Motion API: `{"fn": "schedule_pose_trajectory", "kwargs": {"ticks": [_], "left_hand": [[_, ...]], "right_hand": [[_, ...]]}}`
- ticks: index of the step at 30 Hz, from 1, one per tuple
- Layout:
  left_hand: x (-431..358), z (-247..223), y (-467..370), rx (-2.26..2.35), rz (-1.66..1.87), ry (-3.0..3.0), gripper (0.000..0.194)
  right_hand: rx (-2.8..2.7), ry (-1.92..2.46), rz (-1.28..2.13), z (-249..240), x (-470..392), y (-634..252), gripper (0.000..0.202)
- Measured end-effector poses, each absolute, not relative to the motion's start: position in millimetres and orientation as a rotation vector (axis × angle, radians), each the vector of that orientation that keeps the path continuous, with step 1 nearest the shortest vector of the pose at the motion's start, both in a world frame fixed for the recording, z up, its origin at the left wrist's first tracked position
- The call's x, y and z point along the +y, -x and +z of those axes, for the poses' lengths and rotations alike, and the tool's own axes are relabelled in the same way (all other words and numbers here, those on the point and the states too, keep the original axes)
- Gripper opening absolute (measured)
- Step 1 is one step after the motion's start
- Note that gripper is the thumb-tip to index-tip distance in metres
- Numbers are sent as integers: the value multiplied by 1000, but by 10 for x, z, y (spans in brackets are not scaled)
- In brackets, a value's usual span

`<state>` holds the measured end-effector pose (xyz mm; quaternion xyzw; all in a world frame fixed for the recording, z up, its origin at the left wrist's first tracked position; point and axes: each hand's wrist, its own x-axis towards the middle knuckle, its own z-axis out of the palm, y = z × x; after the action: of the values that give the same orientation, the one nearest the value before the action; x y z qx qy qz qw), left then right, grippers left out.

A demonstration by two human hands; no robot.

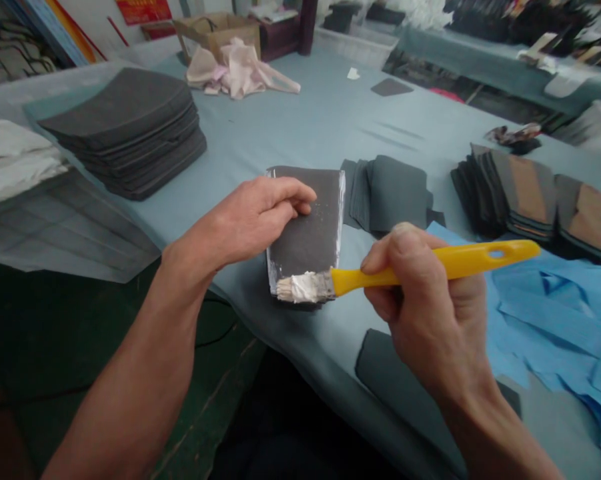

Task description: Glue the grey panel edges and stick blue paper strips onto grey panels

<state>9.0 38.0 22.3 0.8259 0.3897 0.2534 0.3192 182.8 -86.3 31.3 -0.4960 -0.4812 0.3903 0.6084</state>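
My right hand (425, 300) is wrapped round the yellow handle of a paintbrush (440, 263). White paste coats its bristles, which lie across the near edge of a dark grey rectangular panel (310, 233). White paste also streaks the panel's left and right edges. More dark pieces show beneath its near edge. My left hand (260, 217) rests on the panel's left half, fingers stretched out and holding nothing; its fingertips reach the panel's middle. Just right of the panel lies a loose pile of dark grey pieces (397, 193).
A tall stack of dark sheets (130, 127) stands at the left. Stacked dark pieces with brown strips (530, 190) and blue sheets (555, 313) lie at the right. Pinkish cloth (237, 70) sits before a cardboard box (220, 37). Another dark panel (400, 380) lies by the table's near edge.
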Motion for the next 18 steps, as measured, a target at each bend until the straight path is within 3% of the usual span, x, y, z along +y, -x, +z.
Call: {"fn": "schedule_pose_trajectory", "kwargs": {"ticks": [15, 18], "left_hand": [[73, 322, -32, 957, 541, -2511, 33], [-113, 384, 10, 905, 464, -2596, 47]], "right_hand": [[-734, 1215, 719, 276, -1014, -2261, 34], [-716, 1285, 667, 207, -1129, -2367, 31]]}}
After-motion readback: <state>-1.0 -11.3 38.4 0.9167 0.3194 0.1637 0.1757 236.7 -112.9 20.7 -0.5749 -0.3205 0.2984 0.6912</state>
